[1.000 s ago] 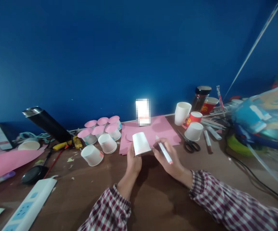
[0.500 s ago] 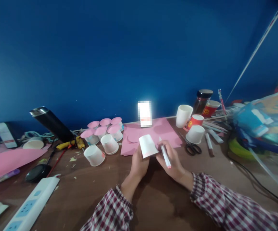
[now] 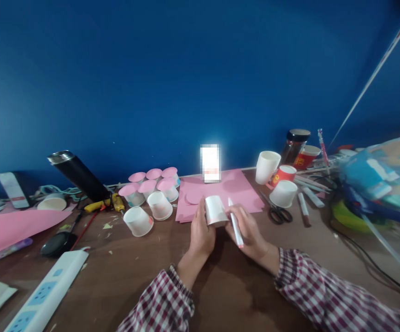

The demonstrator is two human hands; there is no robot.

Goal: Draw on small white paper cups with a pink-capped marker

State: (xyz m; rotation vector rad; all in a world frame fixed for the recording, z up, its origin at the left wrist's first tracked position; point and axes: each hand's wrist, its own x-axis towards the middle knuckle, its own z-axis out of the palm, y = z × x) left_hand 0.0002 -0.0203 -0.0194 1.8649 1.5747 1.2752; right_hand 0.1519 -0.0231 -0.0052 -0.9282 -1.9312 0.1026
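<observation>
A white paper cup (image 3: 215,210) is gripped by my left hand (image 3: 202,231) in front of the pink paper sheets (image 3: 236,189); its wider rim faces down towards me. My right hand (image 3: 251,231), its fingers closed, holds a white marker pen (image 3: 235,223) with a pink end pointing down and a light tip pointing up. The right fingertips are close to the cup's right side; whether they touch it I cannot tell. Left of the sheets stand two upside-down white paper cups (image 3: 160,206) and several cups topped with pink paper discs (image 3: 147,186).
On the right lie black scissors (image 3: 279,214), more markers (image 3: 303,204), a white cup (image 3: 283,193), a red cup (image 3: 285,174) and a lidded jar (image 3: 295,145). To the left are a power strip (image 3: 48,290), a black flask (image 3: 80,175) and a yellow glue gun (image 3: 117,203). A bright phone screen (image 3: 210,162) stands behind the sheets.
The cup has turned more upright in my left hand and shifted slightly right. The marker in my right hand has tilted a little. The whole view has shifted slightly.
</observation>
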